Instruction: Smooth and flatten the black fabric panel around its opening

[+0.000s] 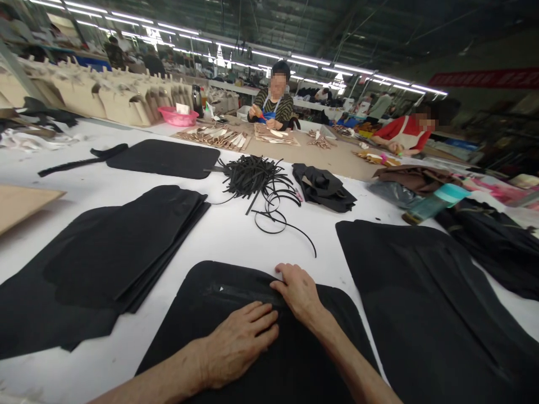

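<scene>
A black sheet of leather-like material (202,314) with rounded corners lies on the white table directly before me. My left hand (242,342) rests flat on it, palm down, its fingers stretched toward the right. At the sheet's far edge is my right hand (297,289); its fingers curl over the edge, with the thumb on the near side, and the edge appears pinched there. A small white mark (221,288) shows on the sheet left of the hands. The sheet's near end runs out of view.
Black sheets are stacked on the left (138,247); another sheet (404,280) lies right. Beyond are a heap of black strips (252,177), folded black material (324,188), a further black panel (164,158) and a teal-lidded bottle (438,203). A co-worker (273,106) sits across the table.
</scene>
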Demonstrator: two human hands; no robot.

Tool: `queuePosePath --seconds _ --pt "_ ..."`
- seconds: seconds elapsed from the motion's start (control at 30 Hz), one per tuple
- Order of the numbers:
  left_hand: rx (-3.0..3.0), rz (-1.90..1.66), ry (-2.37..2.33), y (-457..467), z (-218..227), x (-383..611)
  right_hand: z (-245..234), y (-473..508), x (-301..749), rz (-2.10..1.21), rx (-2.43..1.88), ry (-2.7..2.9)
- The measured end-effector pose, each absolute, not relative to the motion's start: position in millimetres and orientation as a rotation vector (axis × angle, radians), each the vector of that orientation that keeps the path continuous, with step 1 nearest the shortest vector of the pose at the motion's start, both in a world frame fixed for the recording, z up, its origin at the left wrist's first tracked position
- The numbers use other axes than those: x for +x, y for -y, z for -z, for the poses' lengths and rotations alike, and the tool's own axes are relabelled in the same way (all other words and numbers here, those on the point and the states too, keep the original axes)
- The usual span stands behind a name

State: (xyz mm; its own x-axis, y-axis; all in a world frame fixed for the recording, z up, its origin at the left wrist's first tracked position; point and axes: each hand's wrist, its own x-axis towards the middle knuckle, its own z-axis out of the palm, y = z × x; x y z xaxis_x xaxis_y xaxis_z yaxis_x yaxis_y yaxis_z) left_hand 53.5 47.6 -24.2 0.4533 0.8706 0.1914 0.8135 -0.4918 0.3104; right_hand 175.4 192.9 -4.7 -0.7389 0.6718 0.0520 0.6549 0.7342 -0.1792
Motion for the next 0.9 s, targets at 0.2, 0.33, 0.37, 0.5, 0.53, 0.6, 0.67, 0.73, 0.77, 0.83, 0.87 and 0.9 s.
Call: queuePosePath --seconds 0.2,0.33,0.37,0.5,0.53,0.6,0.67,0.73,0.77,0.83,0.87,0.9 --pt "2.51 -0.458 -1.444 -45 23 50 -4 -206 188 -0.358 -1.012 2.853" --pt "2.501 -0.419 -1.452 -45 25 50 -19 -202 189 -0.311 -0.972 2.675" --pt "2.5 -0.409 -1.451 -45 27 50 -23 -201 189 -0.261 -0.976 2.615" --pt "2.488 -0.348 -1.45 -45 26 51 -34 -198 192 0.048 -0.931 2.582" --pt "2.472 -0.331 -1.463 -45 24 52 -37 -197 194 0.138 -0.9 2.596" --pt "2.423 -0.324 -1.488 -48 18 55 -44 -197 198 0.312 -0.819 2.609" --pt "2.378 -0.349 -1.503 -53 12 59 -54 -197 202 0.465 -0.731 2.59" --pt "2.361 -0.353 -1.498 -57 7 63 -65 -195 204 0.591 -0.665 2.527" --pt "2.359 -0.338 -1.495 -59 5 65 -71 -194 205 0.64 -0.634 2.489" --pt "2.342 -0.307 -1.505 -61 2 68 -82 -191 204 0.698 -0.556 2.436" --pt "2.321 -0.307 -1.508 -61 1 68 -86 -189 204 0.708 -0.505 2.429" --pt "2.29 -0.32 -1.509 -61 0 69 -89 -188 203 0.707 -0.462 2.43"
